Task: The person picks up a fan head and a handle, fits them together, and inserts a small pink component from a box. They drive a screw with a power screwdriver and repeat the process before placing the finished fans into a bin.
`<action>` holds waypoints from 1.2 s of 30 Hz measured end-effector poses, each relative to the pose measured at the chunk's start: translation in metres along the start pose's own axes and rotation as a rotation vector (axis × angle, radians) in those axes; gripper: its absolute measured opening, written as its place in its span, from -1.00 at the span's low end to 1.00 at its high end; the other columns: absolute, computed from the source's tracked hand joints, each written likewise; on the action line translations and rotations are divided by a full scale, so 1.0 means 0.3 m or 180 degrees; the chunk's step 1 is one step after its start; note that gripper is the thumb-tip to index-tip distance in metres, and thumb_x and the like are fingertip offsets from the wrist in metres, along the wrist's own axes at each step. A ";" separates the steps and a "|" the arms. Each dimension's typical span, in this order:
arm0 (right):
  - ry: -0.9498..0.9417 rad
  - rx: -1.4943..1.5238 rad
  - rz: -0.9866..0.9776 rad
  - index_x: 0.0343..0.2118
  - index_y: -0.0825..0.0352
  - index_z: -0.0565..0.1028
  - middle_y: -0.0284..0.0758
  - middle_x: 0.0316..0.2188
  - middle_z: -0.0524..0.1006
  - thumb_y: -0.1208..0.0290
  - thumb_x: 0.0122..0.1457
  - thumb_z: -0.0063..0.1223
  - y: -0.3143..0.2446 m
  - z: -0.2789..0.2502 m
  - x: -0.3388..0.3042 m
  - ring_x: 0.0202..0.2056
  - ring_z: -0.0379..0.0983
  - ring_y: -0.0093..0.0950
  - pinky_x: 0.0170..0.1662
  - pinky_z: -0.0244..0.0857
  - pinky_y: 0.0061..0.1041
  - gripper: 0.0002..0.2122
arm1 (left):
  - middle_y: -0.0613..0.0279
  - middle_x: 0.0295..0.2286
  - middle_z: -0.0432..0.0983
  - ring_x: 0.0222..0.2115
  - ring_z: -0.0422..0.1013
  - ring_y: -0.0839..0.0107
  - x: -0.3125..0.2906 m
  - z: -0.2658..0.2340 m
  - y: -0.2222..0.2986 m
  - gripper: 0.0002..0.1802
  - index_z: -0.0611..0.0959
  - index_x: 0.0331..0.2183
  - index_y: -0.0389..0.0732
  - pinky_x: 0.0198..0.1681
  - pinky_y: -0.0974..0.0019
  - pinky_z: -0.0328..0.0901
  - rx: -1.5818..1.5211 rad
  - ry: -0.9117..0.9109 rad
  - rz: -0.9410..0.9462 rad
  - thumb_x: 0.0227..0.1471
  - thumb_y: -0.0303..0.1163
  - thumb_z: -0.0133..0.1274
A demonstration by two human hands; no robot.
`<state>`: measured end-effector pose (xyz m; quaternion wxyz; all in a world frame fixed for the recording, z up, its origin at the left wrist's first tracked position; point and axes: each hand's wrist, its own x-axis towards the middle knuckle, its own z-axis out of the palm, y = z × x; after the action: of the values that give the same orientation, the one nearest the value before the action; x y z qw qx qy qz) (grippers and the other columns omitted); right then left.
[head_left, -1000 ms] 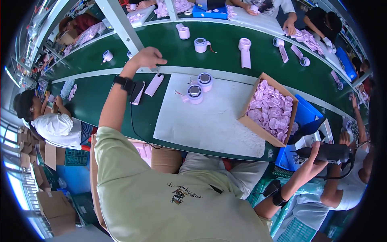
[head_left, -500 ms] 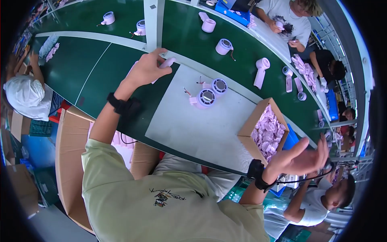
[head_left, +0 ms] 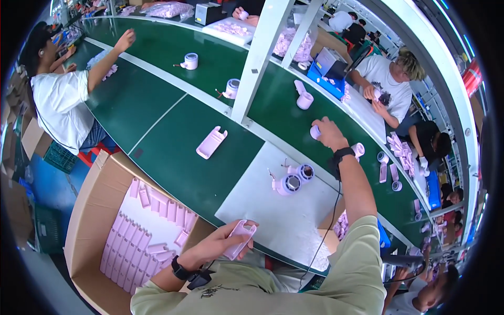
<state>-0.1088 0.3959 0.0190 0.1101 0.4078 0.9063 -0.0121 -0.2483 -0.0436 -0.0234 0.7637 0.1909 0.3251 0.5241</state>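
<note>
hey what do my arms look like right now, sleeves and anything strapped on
Your short sleeves are pale green. Both forearms are bare apart from a black left wristband and a black right wristband; a thin black cable runs from the right one.

Bright, even indoor light, soft shadows, white beam [head_left: 441, 52] bowed by fisheye, black corners

L hand [head_left: 216, 244] back w/ shell [head_left: 243, 231]; R hand [head_left: 331, 134] now gripping prob. fan [head_left: 315, 132].
</note>
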 end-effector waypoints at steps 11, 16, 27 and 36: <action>0.1568 0.1520 0.0883 -0.42 0.49 0.56 -0.30 -0.75 0.44 -0.03 -0.08 0.28 -0.321 -0.264 -0.667 -0.73 0.37 -0.54 -0.61 0.21 -0.59 -0.48 | 0.19 -0.42 0.50 -0.59 0.41 0.50 0.296 0.180 -0.041 -0.72 0.44 -0.10 -0.28 -0.59 0.44 0.27 0.0412 -0.0648 -0.0305 0.22 -0.32 -0.12; 0.1527 0.1409 0.1564 -0.45 0.47 0.57 -0.29 -0.75 0.45 0.04 -0.11 0.33 -0.365 -0.150 -0.979 -0.73 0.36 -0.53 -0.61 0.21 -0.57 -0.54 | 0.27 -0.51 0.50 -0.62 0.40 0.59 0.388 0.320 -0.101 -0.66 0.53 -0.28 -0.27 -0.65 0.49 0.24 0.0832 -0.1055 -0.0619 0.22 -0.15 -0.07; 0.1677 0.1925 0.2007 -0.36 0.41 0.56 -0.17 -0.61 0.52 0.31 0.11 0.19 -0.237 0.075 -1.203 -0.60 0.47 -0.33 -0.47 0.33 -0.46 -0.78 | 0.29 -0.45 0.48 -0.60 0.33 0.60 0.349 0.326 -0.205 -0.55 0.51 -0.07 -0.24 -0.57 0.50 0.21 0.1198 -0.1330 -0.0732 0.22 -0.08 -0.11; 0.1710 0.0355 0.1000 -0.19 0.38 0.53 -0.13 -0.38 0.55 0.55 0.07 0.10 0.058 0.290 -1.196 -0.31 0.51 -0.18 -0.22 0.38 -0.35 -0.79 | 0.17 -0.26 0.42 -0.53 0.23 0.54 0.279 0.277 -0.149 -0.25 0.16 0.25 -0.24 -0.44 0.42 0.21 -0.0759 -0.1730 -0.0892 0.27 0.11 -0.54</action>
<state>0.1514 0.1334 0.0103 -0.1553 0.5368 0.8268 0.0636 -0.1402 0.0211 -0.0170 0.9042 0.1863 0.0688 0.3781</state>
